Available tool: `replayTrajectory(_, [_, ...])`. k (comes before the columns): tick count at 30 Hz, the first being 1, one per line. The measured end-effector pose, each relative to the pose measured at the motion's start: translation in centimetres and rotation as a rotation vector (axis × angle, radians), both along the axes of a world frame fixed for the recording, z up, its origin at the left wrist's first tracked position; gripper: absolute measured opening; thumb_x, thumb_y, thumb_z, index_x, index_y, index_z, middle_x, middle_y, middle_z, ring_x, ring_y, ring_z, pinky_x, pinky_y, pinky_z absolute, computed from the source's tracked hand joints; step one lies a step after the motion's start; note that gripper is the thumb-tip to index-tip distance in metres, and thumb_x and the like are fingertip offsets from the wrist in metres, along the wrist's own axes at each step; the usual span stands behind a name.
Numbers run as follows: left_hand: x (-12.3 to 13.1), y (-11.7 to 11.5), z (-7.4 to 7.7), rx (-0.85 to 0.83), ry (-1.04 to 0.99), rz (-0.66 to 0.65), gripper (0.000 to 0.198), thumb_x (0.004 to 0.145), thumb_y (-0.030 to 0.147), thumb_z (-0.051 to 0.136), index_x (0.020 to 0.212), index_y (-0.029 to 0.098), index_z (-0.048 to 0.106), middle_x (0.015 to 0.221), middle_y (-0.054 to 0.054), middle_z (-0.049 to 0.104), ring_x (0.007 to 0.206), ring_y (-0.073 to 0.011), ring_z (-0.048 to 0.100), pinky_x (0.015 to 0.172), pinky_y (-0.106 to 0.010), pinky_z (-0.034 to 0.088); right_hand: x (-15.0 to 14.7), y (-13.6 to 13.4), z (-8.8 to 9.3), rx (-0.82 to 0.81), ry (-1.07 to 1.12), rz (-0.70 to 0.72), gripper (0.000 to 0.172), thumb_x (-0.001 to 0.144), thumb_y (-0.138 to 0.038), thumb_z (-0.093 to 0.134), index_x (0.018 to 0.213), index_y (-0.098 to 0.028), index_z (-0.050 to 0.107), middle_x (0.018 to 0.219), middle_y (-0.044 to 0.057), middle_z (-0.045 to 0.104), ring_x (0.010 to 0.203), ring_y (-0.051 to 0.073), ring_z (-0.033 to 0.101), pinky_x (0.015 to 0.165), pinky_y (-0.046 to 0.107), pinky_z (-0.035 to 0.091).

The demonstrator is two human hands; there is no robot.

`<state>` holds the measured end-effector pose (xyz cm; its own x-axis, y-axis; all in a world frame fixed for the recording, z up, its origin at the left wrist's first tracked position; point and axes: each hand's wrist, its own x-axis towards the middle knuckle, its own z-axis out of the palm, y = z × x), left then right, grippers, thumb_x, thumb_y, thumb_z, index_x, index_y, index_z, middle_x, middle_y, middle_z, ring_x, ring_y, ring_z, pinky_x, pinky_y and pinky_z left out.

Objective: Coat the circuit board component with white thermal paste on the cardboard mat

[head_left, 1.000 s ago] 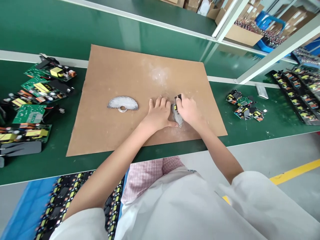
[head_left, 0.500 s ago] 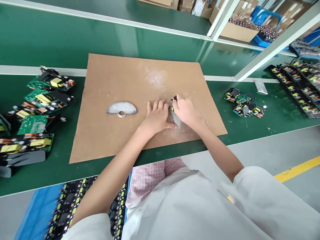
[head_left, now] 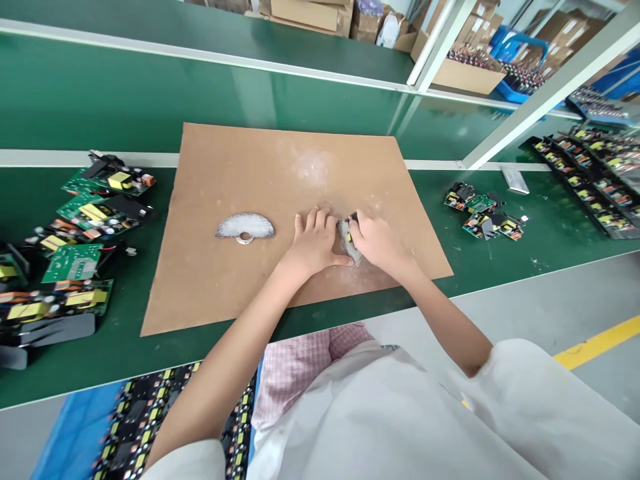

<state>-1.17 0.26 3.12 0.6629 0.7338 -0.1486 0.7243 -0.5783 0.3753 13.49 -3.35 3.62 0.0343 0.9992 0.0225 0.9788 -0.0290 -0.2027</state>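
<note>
My left hand [head_left: 315,243] lies flat on the brown cardboard sheet [head_left: 240,167], fingers stretched out. Its thumb touches the lower end of a grey, rough-faced piece [head_left: 349,241], partly hidden under my right hand. Closed fingers of my right hand [head_left: 376,241] pinch a small circuit board [head_left: 355,217] against that piece; only a dark edge and a bit of yellow show. Left of my hands, a grey half-disc [head_left: 245,225] with a small ring at its straight side rests on the cardboard.
Larger circuit boards [head_left: 75,261] are piled on the green bench at left. Several small boards [head_left: 483,210] lie at right, near a silver block [head_left: 515,181] and black trays of boards [head_left: 585,180]. A white post [head_left: 540,87] slants across the right. Below the bench sits a blue bin [head_left: 75,427].
The view has tilted slightly, so the bench sits a little lower. My right hand has shifted slightly over the grey piece, still pinching the board. My left hand stays in place.
</note>
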Motion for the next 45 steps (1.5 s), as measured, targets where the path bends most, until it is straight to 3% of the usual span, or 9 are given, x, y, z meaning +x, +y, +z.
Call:
replayTrajectory(3, [0.0, 0.0, 0.0, 0.005, -0.008, -0.006, 0.080, 0.072, 0.053, 0.070, 0.132, 0.012, 0.037, 0.150, -0.021, 0.024, 0.143, -0.0376, 0.010, 0.112, -0.064, 0.008, 0.0, -0.9, -0.1, -0.010, -0.002, 0.014, 0.021, 0.098, -0.022, 0.035, 0.097, -0.015, 0.054, 0.080, 0.009, 0.064, 0.071, 0.026, 0.061, 0.057, 0.029, 0.033])
replayTrajectory(8, [0.1, 0.0, 0.0, 0.003, 0.020, 0.005, 0.081, 0.076, 0.053, 0.066, 0.135, 0.008, 0.033, 0.151, -0.022, 0.021, 0.143, -0.0367, 0.008, 0.113, -0.063, 0.006, 0.1, 0.8, -0.7, 0.086, -0.033, -0.021, 0.023, 0.099, -0.022, 0.033, 0.102, -0.013, 0.055, 0.086, 0.011, 0.065, 0.077, 0.026, 0.062, 0.061, 0.029, 0.036])
replayTrajectory(14, [0.1, -0.1, -0.1, 0.019, 0.010, 0.009, 0.077, 0.075, 0.051, 0.068, 0.133, 0.011, 0.036, 0.150, -0.022, 0.023, 0.143, -0.0380, 0.010, 0.112, -0.065, 0.009, 0.3, -1.0, -0.3, -0.023, 0.031, 0.074, 0.020, 0.098, -0.021, 0.034, 0.100, -0.016, 0.054, 0.081, 0.008, 0.064, 0.071, 0.025, 0.061, 0.057, 0.029, 0.032])
replayTrajectory(20, [0.0, -0.1, -0.2, 0.018, 0.000, 0.001, 0.080, 0.076, 0.053, 0.065, 0.135, 0.010, 0.033, 0.150, -0.023, 0.022, 0.143, -0.0382, 0.008, 0.112, -0.065, 0.007, 0.2, 1.6, -0.7, 0.062, 0.008, 0.024, 0.023, 0.099, -0.022, 0.033, 0.101, -0.014, 0.054, 0.083, 0.010, 0.065, 0.079, 0.026, 0.062, 0.063, 0.029, 0.036])
replayTrajectory(26, [0.1, -0.3, 0.2, 0.012, 0.016, 0.013, 0.076, 0.075, 0.048, 0.069, 0.132, 0.010, 0.036, 0.151, -0.023, 0.022, 0.143, -0.0372, 0.011, 0.112, -0.065, 0.008, 0.0, -1.4, -0.1, -0.021, -0.016, 0.064, 0.021, 0.098, -0.021, 0.036, 0.100, -0.014, 0.056, 0.079, 0.009, 0.064, 0.069, 0.025, 0.060, 0.056, 0.028, 0.032])
replayTrajectory(32, [0.0, -0.1, 0.0, 0.018, 0.011, 0.003, 0.080, 0.076, 0.051, 0.067, 0.134, 0.008, 0.034, 0.150, -0.023, 0.023, 0.142, -0.0382, 0.010, 0.111, -0.066, 0.008, 0.0, 1.9, -0.9, 0.088, -0.050, 0.009, 0.025, 0.099, -0.022, 0.033, 0.103, -0.013, 0.055, 0.086, 0.011, 0.065, 0.076, 0.026, 0.062, 0.062, 0.030, 0.036])
replayTrajectory(39, [0.1, -0.3, 0.4, 0.003, 0.035, 0.013, 0.078, 0.077, 0.047, 0.068, 0.134, 0.006, 0.035, 0.151, -0.023, 0.021, 0.143, -0.0368, 0.010, 0.112, -0.065, 0.008, -0.1, -1.1, 0.0, -0.023, -0.022, 0.045, 0.020, 0.098, -0.021, 0.036, 0.099, -0.015, 0.055, 0.082, 0.009, 0.065, 0.072, 0.026, 0.062, 0.057, 0.029, 0.033])
replayTrajectory(45, [0.1, -0.3, 0.4, 0.007, 0.016, 0.022, 0.083, 0.075, 0.051, 0.070, 0.135, 0.006, 0.034, 0.151, -0.023, 0.023, 0.143, -0.0368, 0.009, 0.112, -0.065, 0.007, -0.2, 1.7, -0.5, 0.046, -0.049, -0.007, 0.024, 0.100, -0.022, 0.032, 0.104, -0.013, 0.054, 0.090, 0.011, 0.065, 0.081, 0.027, 0.063, 0.064, 0.030, 0.037])
